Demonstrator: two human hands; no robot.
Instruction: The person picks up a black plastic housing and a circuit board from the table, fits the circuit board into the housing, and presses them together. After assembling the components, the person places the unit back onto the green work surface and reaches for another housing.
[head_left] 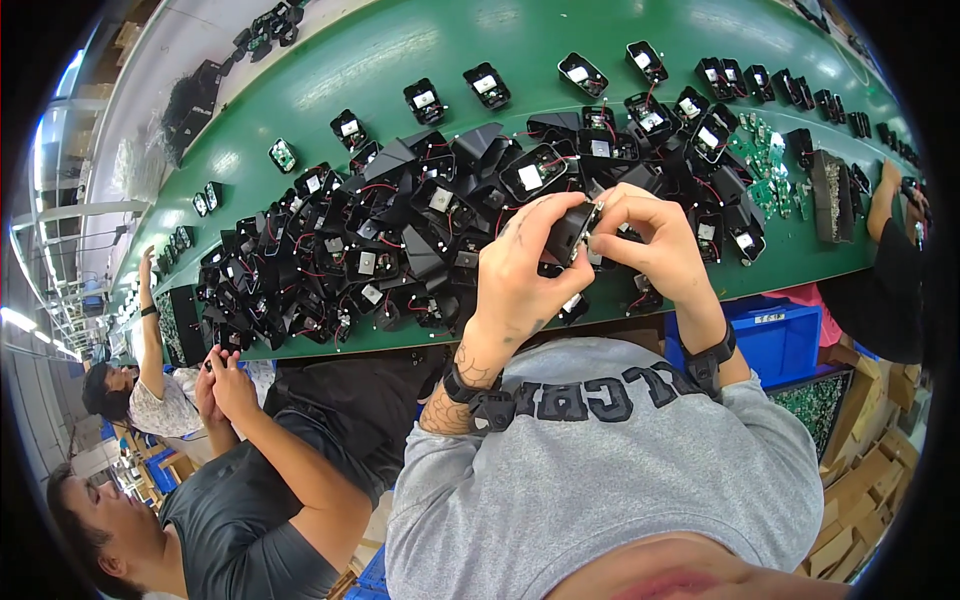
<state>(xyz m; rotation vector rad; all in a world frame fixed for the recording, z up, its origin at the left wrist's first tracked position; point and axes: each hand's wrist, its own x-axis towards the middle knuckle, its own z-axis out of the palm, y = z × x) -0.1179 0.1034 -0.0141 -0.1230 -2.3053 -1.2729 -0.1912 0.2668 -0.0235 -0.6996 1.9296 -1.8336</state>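
My left hand [515, 270] is wrapped round a black plastic housing [570, 232], held tilted above the near part of the green table. At the housing's open side, thumb and fingertips of my right hand [655, 235] are pinched together. What lies between those fingertips is too small and too covered to make out. Just beyond my hands, a black housing with a white block and red wires [533, 176] lies open side up on the pile. Both my wrists wear black bands.
A large heap of black housings [400, 220] with red wires spreads left. Single housings stand in a row along the far side. Green circuit boards [770, 165] and a grey-black box [831, 195] lie right. A blue bin [775, 345] is below the table edge. Co-workers sit left and right.
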